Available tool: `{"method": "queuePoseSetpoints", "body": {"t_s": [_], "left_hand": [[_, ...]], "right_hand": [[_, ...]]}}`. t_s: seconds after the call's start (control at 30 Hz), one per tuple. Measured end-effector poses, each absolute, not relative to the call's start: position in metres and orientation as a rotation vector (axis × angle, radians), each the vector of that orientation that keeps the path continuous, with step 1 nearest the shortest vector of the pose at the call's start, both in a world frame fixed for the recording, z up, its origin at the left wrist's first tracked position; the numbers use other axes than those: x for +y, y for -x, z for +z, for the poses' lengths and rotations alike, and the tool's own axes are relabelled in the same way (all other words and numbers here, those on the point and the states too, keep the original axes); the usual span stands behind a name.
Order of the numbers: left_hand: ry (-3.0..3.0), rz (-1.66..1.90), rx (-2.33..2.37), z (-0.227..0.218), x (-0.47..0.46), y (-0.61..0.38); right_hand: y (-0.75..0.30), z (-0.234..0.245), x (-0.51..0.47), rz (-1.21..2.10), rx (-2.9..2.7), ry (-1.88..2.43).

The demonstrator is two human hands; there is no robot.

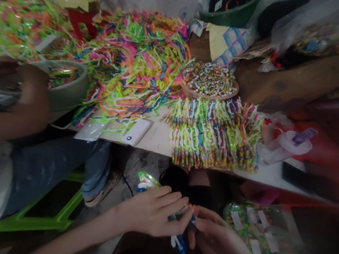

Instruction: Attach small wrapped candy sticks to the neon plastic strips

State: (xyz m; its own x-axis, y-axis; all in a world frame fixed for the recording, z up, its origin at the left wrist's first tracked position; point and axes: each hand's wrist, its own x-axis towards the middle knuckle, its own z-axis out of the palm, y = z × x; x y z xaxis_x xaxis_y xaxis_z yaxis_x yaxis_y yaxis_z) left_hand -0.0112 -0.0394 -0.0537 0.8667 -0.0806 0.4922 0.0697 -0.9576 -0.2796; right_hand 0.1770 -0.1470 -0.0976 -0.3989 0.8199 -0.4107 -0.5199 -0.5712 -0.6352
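Over my lap, my left hand [161, 211] and my right hand [213, 230] meet with fingertips pinched together. Between them is a small bundle of blue and white strips [179, 245], its lower ends hanging below my fingers. A bit of orange shows at the pinch, but the detail there is hidden by my fingers. Green, white and blue strip ends [147, 180] stick out behind my left hand. Just beyond my hands, on the table [158, 140], lie neat rows of finished-looking strip bundles [211, 139] with beaded ends at the table's front edge.
A big heap of bright strips [147, 57] covers the table's back left. A shallow bowl of beads [211, 82], a white phone [136, 132] and a lidded plastic cup [292, 143] stand around. At left, another person's arm [26, 95] reaches into a basin [71, 89]. A bag of packets [258, 234] sits lower right.
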Motion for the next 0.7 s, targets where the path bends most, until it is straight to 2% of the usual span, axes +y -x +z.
{"method": "queuePoseSetpoints", "body": {"t_s": [0.2, 0.47, 0.57, 0.7], "left_hand": [[2.797, -0.739, -0.042, -0.057, -0.041, 0.013], [3.332, -0.268, -0.353, -0.100, -0.043, 0.017], [3.511, -0.257, -0.692, -0.122, -0.044, 0.023], [3.733, -0.417, -1.295, -0.151, -0.051, 0.026]], "right_hand": [[-0.175, -0.096, -0.149, 2.012, -0.545, 0.934], [-0.198, -0.103, -0.132, 2.204, -0.696, 1.165], [-0.221, -0.103, -0.126, 2.185, -0.831, 1.288], [-0.263, -0.088, -0.114, 2.033, -1.046, 1.539]]}}
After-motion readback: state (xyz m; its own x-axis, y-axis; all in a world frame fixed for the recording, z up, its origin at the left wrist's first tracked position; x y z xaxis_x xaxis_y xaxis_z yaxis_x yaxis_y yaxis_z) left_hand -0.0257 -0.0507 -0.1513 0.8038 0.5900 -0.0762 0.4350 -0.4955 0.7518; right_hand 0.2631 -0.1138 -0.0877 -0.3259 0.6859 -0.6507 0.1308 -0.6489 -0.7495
